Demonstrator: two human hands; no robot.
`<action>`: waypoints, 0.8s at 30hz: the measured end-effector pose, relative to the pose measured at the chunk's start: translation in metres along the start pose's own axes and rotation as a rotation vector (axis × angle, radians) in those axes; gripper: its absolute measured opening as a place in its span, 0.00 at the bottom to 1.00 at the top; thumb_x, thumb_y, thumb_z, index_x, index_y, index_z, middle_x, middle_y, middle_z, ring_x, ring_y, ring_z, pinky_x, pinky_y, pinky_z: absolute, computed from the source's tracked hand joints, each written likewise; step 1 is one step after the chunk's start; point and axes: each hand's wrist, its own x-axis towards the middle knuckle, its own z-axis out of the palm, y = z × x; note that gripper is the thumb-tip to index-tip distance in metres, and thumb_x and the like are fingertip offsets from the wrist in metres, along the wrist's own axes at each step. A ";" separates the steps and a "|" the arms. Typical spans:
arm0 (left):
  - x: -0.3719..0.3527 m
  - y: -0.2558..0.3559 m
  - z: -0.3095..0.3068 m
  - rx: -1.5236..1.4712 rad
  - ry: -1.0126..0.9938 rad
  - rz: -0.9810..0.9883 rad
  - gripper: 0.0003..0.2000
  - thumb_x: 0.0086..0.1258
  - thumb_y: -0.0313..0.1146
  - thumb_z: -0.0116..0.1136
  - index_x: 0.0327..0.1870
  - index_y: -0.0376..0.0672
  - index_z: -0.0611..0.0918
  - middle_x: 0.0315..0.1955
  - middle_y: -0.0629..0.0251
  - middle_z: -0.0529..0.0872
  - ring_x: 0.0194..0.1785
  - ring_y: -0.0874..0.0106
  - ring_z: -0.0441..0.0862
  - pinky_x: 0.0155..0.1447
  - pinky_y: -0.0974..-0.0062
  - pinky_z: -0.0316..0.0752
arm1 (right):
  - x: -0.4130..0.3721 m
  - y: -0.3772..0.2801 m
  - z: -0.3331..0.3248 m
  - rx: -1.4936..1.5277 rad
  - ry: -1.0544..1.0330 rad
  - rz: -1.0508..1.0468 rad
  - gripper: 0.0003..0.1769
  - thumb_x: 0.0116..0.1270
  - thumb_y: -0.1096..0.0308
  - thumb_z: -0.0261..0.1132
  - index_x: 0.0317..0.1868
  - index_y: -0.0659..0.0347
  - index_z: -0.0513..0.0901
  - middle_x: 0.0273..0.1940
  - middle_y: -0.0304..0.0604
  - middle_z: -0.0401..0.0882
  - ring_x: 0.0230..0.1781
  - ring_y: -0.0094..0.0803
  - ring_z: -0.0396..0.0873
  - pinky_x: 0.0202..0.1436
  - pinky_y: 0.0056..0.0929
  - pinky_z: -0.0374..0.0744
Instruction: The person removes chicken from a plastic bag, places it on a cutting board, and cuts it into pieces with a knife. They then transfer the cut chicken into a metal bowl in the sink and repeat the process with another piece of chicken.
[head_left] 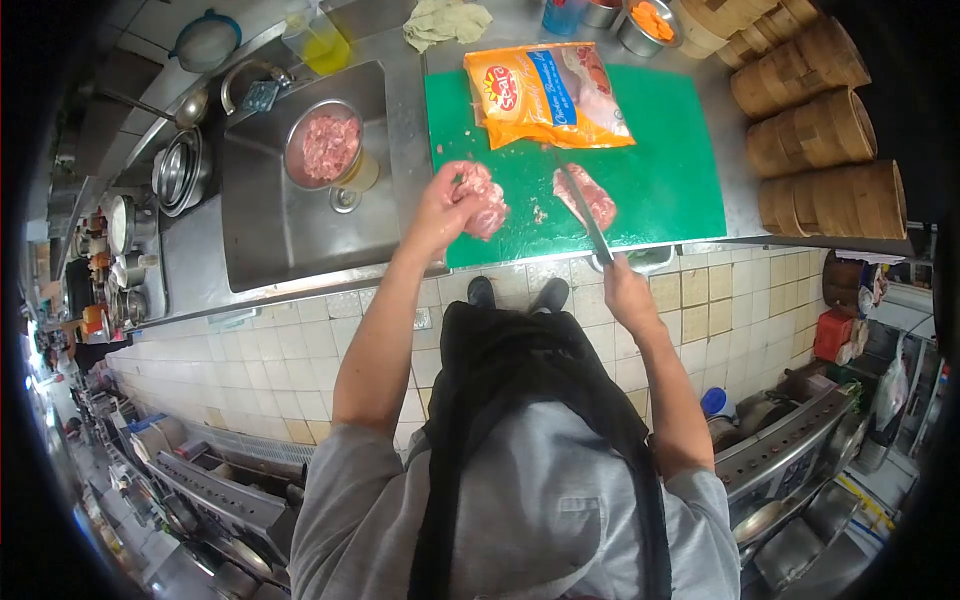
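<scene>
At upper left, a bowl (pixel 325 150) of meat stands in the sink (pixel 262 225). At centre, my left hand (pixel 445 205) curls around a chicken piece (pixel 488 205), fingers wrapped on it, over the left part of the green board (pixel 670 170). Right of it, my right hand (pixel 625 290) is clenched on the knife (pixel 590 228) handle, with the blade lying across a second piece (pixel 602 203) below the packet (pixel 545 95).

Steel counter (pixel 405 110) with sink (pixel 270 220), cream tiled floor (pixel 300 370), cooking range (pixel 790 440).

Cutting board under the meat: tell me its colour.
The cutting board is plain green, clearest in the head view.
</scene>
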 end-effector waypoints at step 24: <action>0.002 -0.080 0.007 1.685 0.252 0.336 0.35 0.84 0.46 0.47 0.86 0.38 0.56 0.84 0.52 0.60 0.86 0.54 0.56 0.88 0.46 0.44 | 0.002 -0.078 -0.006 0.397 -0.320 0.054 0.16 0.87 0.59 0.53 0.59 0.66 0.72 0.40 0.75 0.84 0.46 0.77 0.81 0.47 0.65 0.76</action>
